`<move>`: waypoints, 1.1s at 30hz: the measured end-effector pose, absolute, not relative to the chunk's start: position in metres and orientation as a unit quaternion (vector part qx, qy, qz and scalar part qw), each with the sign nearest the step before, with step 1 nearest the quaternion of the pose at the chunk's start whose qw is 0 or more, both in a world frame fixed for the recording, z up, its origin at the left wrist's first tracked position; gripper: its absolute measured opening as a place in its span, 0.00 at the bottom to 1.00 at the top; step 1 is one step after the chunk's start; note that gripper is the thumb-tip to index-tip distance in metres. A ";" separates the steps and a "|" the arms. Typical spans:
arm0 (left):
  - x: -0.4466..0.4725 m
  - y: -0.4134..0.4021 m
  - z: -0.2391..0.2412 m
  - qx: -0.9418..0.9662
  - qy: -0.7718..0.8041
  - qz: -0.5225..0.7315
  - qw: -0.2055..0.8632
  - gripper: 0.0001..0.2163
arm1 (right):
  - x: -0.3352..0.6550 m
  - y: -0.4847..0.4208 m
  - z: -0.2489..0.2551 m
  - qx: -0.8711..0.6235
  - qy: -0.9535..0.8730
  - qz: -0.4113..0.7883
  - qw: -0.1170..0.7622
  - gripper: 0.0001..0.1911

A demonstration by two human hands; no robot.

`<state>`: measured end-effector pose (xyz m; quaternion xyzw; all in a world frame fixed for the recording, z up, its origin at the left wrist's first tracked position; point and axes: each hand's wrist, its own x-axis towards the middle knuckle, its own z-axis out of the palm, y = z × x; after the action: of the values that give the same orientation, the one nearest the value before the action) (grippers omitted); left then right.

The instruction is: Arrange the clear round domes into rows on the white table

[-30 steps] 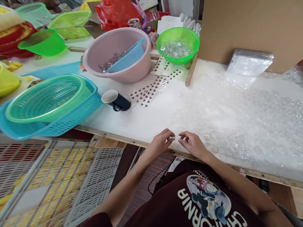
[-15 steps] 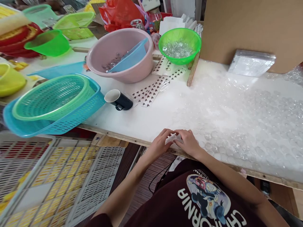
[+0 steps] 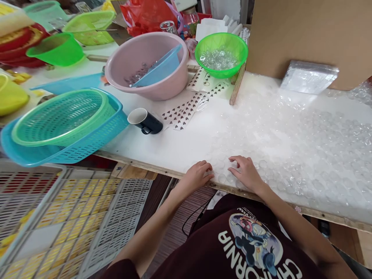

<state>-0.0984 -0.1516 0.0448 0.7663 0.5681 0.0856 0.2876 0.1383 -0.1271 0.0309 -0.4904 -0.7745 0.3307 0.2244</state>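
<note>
Many small clear round discs [image 3: 290, 170] lie spread over the white table top [image 3: 180, 147], thickest to the right. My left hand [image 3: 199, 175] rests at the table's near edge with its fingers curled together; what they hold, if anything, is hidden. A hand's width to the right, my right hand [image 3: 246, 173] lies palm down on the discs, its fingers bent slightly and apart, fingertips touching them. A few discs [image 3: 222, 177] sit between the two hands.
A black mug [image 3: 145, 121] lies on its side left of centre. Behind it are sticker sheets [image 3: 188, 108], a pink basin [image 3: 148, 66] and a green bowl of discs [image 3: 221, 54]. Nested baskets [image 3: 58, 120] overhang the left edge, above plastic crates [image 3: 58, 217]. Cardboard [image 3: 305, 35] stands at the back.
My hands were together, pinching a small clear piece. They have moved apart, and the right hand now lies flat on the discs further right.
</note>
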 end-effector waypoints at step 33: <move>-0.140 -0.158 0.047 0.737 0.611 0.175 0.230 0.09 | 0.107 -0.127 0.028 -0.388 -0.888 0.221 0.108 0.13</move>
<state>-0.1404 -0.1585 0.0474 0.7372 0.6109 0.1748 0.2296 0.1075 -0.1267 0.0282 -0.3878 -0.8882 0.2211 0.1085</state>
